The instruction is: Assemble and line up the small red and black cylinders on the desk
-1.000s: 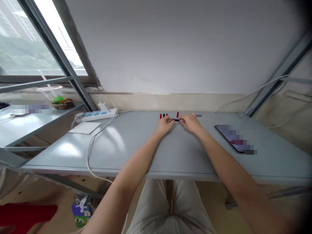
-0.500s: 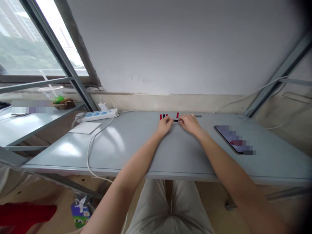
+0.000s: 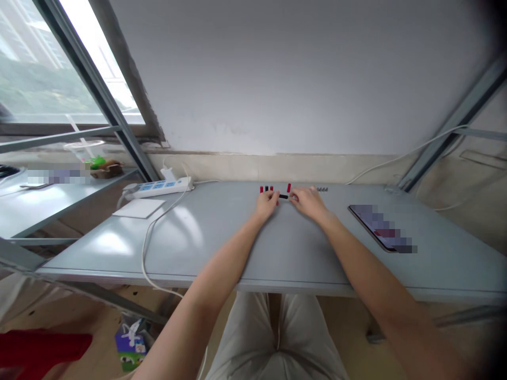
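Between my two hands, near the back of the grey desk, is a small black cylinder [image 3: 283,197]. My left hand [image 3: 267,205] pinches its left end, with a bit of red showing by the fingertips. The fingers of my right hand [image 3: 304,199] are closed at its right end. Just behind my left hand stand small pieces: a red one [image 3: 261,189], a black one [image 3: 266,188] and another red one [image 3: 271,188]. A single red piece [image 3: 289,187] is behind the gap between my hands. Several small dark pieces [image 3: 322,189] lie beyond my right hand.
On the desk [image 3: 222,227], a phone [image 3: 372,227] lies to the right. At the left are a white power strip [image 3: 164,186], a flat white square [image 3: 138,208] and a white cable [image 3: 144,248] crossing the front edge. A wall rises behind.
My left hand has shifted slightly left and its fingers have moved along the black cylinder, more of which now shows. My right hand has hardly moved.
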### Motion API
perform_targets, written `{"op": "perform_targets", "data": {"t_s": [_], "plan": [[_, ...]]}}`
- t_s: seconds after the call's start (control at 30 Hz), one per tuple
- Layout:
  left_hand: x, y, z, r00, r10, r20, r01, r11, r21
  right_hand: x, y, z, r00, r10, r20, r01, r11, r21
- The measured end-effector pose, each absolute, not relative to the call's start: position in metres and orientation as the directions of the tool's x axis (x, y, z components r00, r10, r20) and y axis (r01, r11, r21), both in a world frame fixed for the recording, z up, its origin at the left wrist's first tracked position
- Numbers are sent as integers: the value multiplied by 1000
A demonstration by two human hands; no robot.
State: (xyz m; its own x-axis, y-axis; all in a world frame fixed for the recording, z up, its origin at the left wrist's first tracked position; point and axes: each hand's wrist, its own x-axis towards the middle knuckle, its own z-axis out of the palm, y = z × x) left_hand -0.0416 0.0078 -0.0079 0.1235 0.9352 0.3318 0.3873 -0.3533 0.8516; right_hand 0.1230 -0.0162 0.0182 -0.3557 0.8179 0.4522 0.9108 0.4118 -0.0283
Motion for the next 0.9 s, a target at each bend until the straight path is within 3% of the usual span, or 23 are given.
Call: {"op": "perform_targets", "data": {"t_s": [0.57, 0.9], "plan": [[-41, 13, -12, 71, 932, 355, 371, -355, 858, 123, -14, 14, -331, 850, 410, 922, 384, -51], [-37, 13, -17, 113, 924, 366, 330, -383, 863, 122, -15, 11, -135, 931, 338, 988, 151, -22]]}}
